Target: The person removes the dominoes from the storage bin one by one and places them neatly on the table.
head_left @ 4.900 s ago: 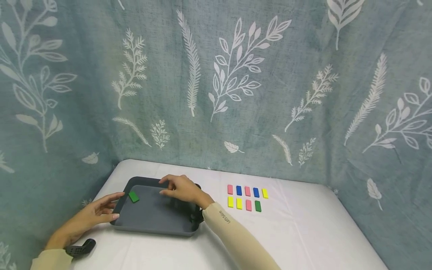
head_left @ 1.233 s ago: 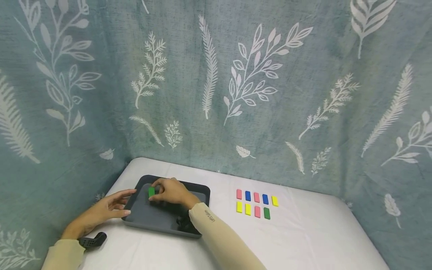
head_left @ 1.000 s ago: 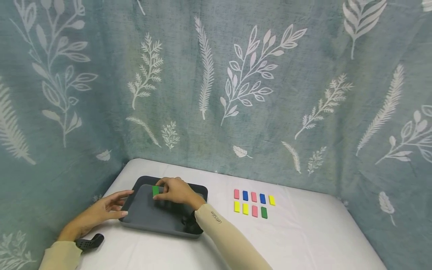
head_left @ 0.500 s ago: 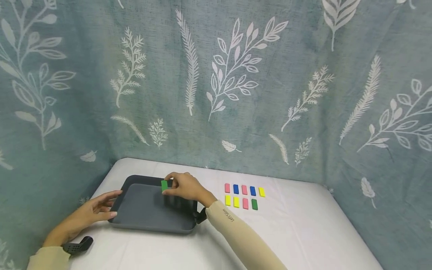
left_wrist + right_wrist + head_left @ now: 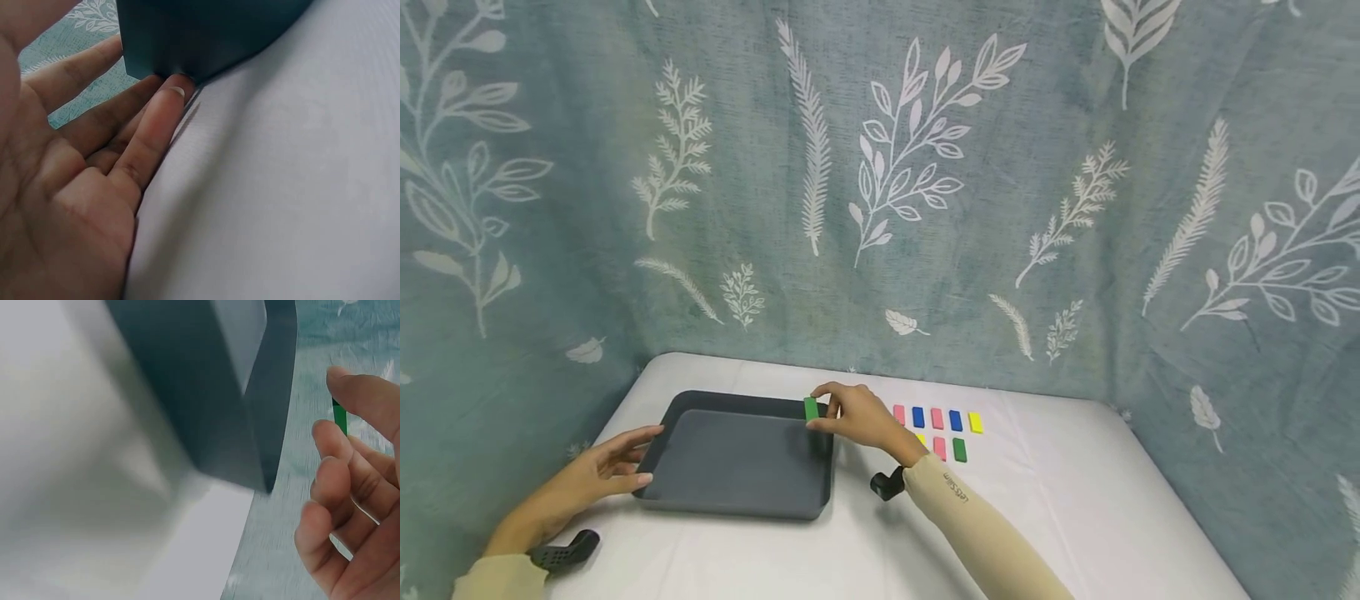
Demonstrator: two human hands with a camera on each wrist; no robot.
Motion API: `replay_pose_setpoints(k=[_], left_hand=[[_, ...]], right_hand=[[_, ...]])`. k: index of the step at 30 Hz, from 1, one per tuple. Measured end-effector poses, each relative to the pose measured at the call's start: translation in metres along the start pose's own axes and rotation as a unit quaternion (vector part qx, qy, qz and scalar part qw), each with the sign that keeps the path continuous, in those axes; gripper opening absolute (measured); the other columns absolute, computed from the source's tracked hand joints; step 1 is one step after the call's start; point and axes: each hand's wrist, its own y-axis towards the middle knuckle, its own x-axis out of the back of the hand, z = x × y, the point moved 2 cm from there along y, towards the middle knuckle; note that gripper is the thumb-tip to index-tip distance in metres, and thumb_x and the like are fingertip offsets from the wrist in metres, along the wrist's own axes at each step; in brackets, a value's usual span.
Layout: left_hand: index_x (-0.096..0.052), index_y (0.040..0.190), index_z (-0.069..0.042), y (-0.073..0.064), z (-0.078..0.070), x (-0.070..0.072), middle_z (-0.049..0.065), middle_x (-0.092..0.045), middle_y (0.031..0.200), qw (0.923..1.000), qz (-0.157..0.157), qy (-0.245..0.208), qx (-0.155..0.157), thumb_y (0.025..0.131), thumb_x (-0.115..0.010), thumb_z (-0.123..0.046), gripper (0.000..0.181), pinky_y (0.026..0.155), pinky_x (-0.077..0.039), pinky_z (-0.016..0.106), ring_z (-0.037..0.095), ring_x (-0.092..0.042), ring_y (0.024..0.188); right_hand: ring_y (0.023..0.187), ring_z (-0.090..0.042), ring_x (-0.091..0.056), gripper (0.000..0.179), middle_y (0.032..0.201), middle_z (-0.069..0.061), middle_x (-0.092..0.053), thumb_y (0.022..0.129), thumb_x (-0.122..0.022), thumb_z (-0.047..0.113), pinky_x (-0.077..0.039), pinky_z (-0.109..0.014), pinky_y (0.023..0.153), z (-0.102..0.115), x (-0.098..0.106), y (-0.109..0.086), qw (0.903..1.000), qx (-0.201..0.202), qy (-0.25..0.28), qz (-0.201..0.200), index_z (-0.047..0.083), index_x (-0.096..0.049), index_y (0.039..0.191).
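Observation:
A green block (image 5: 811, 408) is pinched between the thumb and fingertips of my right hand (image 5: 861, 414), over the right rim of the dark grey tray (image 5: 730, 505). In the right wrist view the green block (image 5: 340, 417) shows only as a narrow strip between thumb and finger. My left hand (image 5: 598, 475) rests at the tray's left side, fingers loosely extended. Its fingertips touch the tray's outer wall (image 5: 187, 37) in the left wrist view. No block is seen inside the tray.
To the right, two rows of blocks lie on the white cloth: pink (image 5: 940, 448), blue (image 5: 956, 420), yellow (image 5: 975, 422) and dark green (image 5: 959, 450). My right hand and wrist partly hide this group. A patterned curtain (image 5: 880, 208) stands behind the table.
The green block, lying in the tray at first, has been picked up by my right hand and carried rightward to the tray's right rim. My left hand stays at the tray's left side.

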Motion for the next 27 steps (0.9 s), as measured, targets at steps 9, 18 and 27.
replay_pose_setpoints(k=[9, 18, 27], left_hand=[[-0.031, 0.162, -0.019, -0.003, 0.001, -0.001, 0.016, -0.03, 0.161, 1.0, -0.006, 0.003, 0.001, 0.101, -0.067, -0.026, 0.072, 0.099, -0.044, 0.051, 0.01, -0.042, 0.126], [-0.031, 0.162, -0.019, -0.002, 0.001, -0.002, 0.015, -0.032, 0.16, 0.9999, -0.007, 0.007, -0.006, 0.102, -0.067, -0.026, 0.07, 0.094, -0.046, 0.043, 0.006, -0.043, 0.121], [-0.031, 0.162, -0.019, -0.001, 0.001, -0.001, 0.015, -0.032, 0.159, 0.9998, -0.007, 0.016, 0.0, 0.102, -0.066, -0.027, 0.07, 0.095, -0.046, 0.046, 0.012, -0.042, 0.123]], right_hand=[[0.058, -0.007, -0.057, 0.048, 0.074, 0.013, -0.063, 0.093, -0.078, 0.04, -0.046, -0.026, 0.057, -0.032, 0.018, -0.025, 0.9995, -0.023, -0.007, -0.023, 0.017, -0.066, 0.132], [0.059, -0.009, -0.056, 0.048, 0.076, 0.012, -0.063, 0.093, -0.078, 0.039, -0.046, -0.027, 0.057, -0.065, 0.035, -0.055, 0.9975, -0.058, 0.002, -0.04, 0.017, -0.065, 0.133], [0.062, -0.01, -0.054, 0.047, 0.077, 0.009, -0.062, 0.091, -0.08, 0.035, -0.045, -0.026, 0.059, -0.09, 0.049, -0.087, 0.9948, -0.071, 0.02, -0.07, 0.014, -0.066, 0.131]])
